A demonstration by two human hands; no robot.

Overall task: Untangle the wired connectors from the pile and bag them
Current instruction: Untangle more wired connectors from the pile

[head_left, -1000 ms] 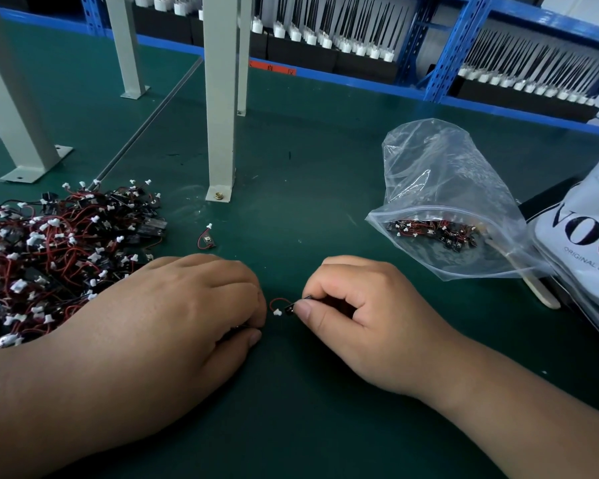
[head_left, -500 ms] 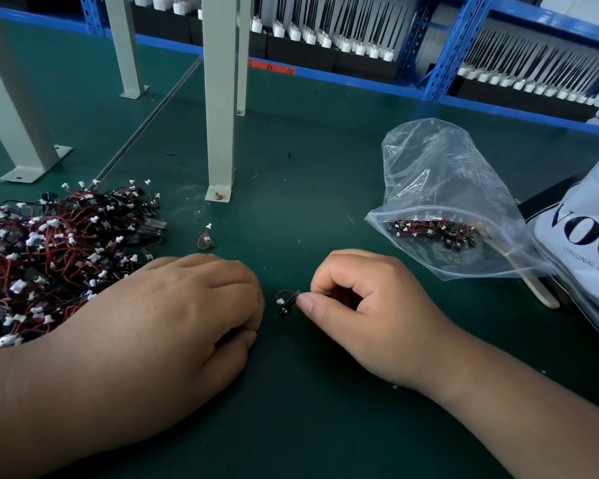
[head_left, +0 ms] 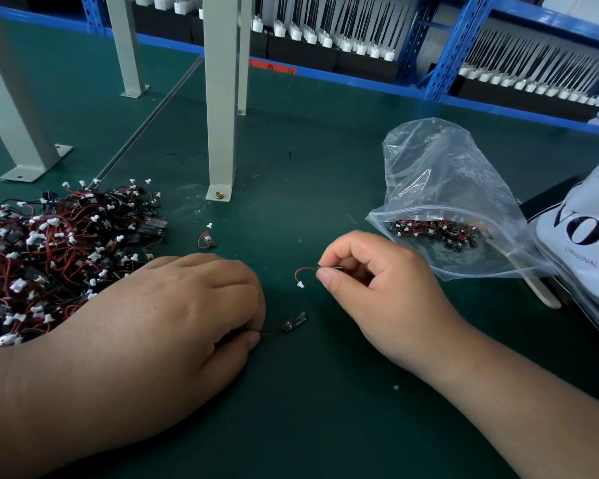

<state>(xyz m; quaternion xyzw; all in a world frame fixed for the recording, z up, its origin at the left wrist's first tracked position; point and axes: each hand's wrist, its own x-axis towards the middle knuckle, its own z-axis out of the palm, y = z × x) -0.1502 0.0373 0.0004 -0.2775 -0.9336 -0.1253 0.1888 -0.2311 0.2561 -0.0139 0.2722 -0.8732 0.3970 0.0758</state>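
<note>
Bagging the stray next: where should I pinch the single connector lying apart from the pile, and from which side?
Probably the red wire loop of the single connector, pinched from above: it bows out clear between the tiny white plug and black board. Approach from its right, where open mat keeps you off the pile.

The right hand point(head_left: 388, 295) pinches a wired connector point(head_left: 303, 273) with its white plug dangling, and the left hand point(head_left: 173, 316) pinches a second connector point(head_left: 294, 323) by its wire. The pile point(head_left: 49, 257) lies by the counter point(head_left: 308, 426)'s left edge, the bag point(head_left: 457, 202) toward its right.
</note>
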